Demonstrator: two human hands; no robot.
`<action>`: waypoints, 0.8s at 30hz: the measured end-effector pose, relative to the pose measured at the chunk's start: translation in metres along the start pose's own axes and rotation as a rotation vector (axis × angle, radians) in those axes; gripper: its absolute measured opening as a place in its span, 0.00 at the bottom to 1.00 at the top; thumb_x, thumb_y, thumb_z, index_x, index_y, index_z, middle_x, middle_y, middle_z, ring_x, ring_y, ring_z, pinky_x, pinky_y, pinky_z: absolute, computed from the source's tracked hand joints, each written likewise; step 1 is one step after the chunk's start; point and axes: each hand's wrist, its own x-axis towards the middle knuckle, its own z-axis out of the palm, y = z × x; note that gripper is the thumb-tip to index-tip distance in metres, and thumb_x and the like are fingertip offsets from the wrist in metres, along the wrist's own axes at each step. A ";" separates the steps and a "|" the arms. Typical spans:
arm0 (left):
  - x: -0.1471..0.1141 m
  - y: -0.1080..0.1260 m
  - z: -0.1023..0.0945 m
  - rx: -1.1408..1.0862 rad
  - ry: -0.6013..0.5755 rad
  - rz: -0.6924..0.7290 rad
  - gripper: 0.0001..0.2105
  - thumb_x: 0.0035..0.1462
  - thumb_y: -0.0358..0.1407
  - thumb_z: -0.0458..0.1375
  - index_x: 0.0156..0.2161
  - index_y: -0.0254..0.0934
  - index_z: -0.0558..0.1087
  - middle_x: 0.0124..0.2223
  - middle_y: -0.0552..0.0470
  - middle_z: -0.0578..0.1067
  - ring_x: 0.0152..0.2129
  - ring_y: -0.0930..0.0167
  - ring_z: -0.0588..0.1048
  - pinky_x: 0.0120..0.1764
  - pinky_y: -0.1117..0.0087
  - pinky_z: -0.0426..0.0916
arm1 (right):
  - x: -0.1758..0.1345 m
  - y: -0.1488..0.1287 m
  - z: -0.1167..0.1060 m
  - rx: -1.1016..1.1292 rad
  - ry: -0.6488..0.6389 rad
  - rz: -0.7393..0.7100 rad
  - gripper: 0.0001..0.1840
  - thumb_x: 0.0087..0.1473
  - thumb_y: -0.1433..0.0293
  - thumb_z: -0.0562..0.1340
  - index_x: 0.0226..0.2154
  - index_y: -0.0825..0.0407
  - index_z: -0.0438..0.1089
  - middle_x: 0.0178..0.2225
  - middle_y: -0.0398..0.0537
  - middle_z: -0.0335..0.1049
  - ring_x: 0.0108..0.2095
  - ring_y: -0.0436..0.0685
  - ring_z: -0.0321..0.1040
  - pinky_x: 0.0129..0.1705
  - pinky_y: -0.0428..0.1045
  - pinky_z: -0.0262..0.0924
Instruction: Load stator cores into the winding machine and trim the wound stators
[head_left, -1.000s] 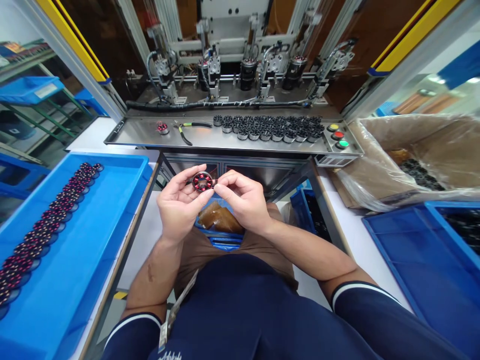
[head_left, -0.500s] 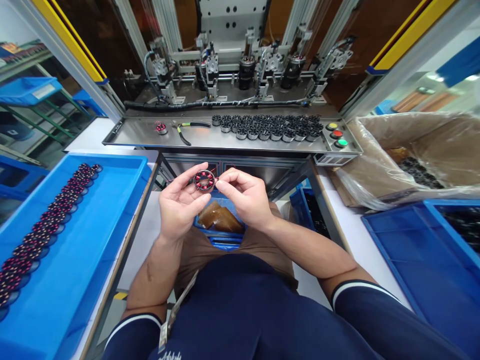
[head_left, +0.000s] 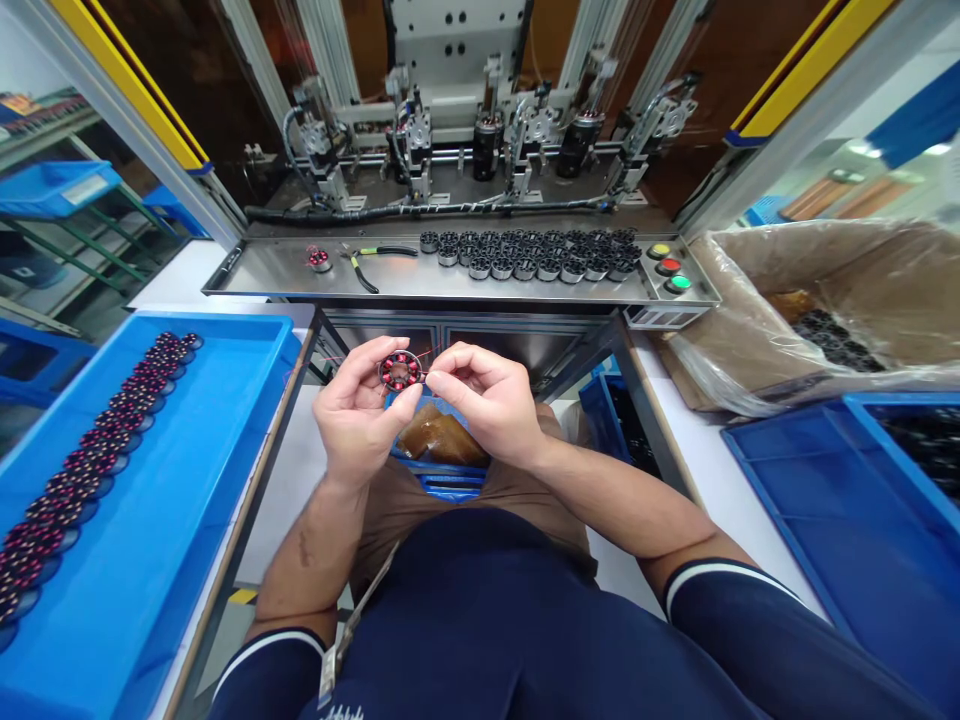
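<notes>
This is a factory workshop: a machine (head_left: 459, 65) with clamps fills the far side, framed by yellow bars (head_left: 133, 85). Its steel ledge (head_left: 259, 268) carries coloured buttons (head_left: 668, 267), pliers (head_left: 390, 250) and rows of black parts (head_left: 525, 257). A blue tray (head_left: 206, 430) of wound parts (head_left: 109, 430) lies left; a lined carton (head_left: 855, 268) and blue bins (head_left: 799, 480) stand right.

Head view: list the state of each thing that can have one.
Round metal-rimmed ring with red windings: held by left hand's fingers.
Metal pliers with black, green-marked handles: lying, handles spread.
Black, silver-rimmed rings: grouped in rows.
Brown cardboard carton lined with clear plastic: open, partly filled.
Blue rectangular plastic tray at left: uncovered, partly filled.
</notes>
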 end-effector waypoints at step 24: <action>-0.003 0.020 -0.003 -0.150 -0.087 -0.149 0.19 0.46 0.29 0.71 0.47 0.38 0.79 0.43 0.47 0.83 0.28 0.73 0.81 0.32 0.74 0.79 | 0.011 -0.010 -0.018 -0.168 -0.138 -0.420 0.05 0.57 0.75 0.66 0.29 0.53 0.73 0.29 0.44 0.73 0.31 0.49 0.70 0.37 0.48 0.67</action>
